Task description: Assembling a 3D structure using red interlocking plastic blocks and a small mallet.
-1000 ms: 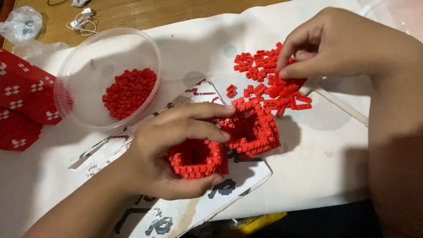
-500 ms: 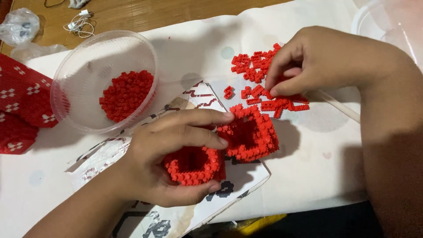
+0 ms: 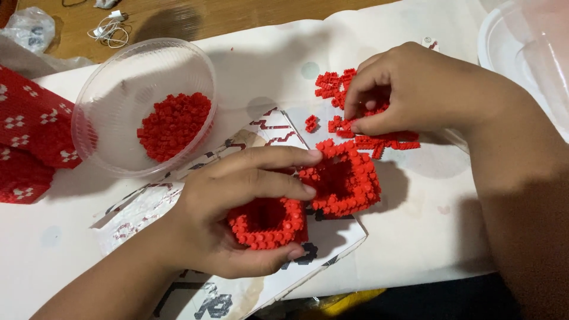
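Note:
My left hand [image 3: 237, 201] grips a hollow red structure of small bricks [image 3: 269, 224], with its fingers stretched over to a second hollow red part [image 3: 347, 181] joined beside it. Both rest on a printed instruction sheet [image 3: 332, 240]. My right hand [image 3: 415, 89] hovers over a loose pile of small red bricks [image 3: 332, 86] on white paper, its thumb and forefinger pinched on one piece at the pile's lower edge.
A clear plastic bowl [image 3: 118, 77] holding several red bricks [image 3: 175, 124] stands at the left. A finished red block with white marks [image 3: 29, 130] lies at the far left. Another clear container [image 3: 521, 41] is at the top right. Wooden table [image 3: 178, 15] shows behind.
My right hand has slid down and left across the loose pile, closing thumb and forefinger on a piece. My left hand has kept its hold on the red structure.

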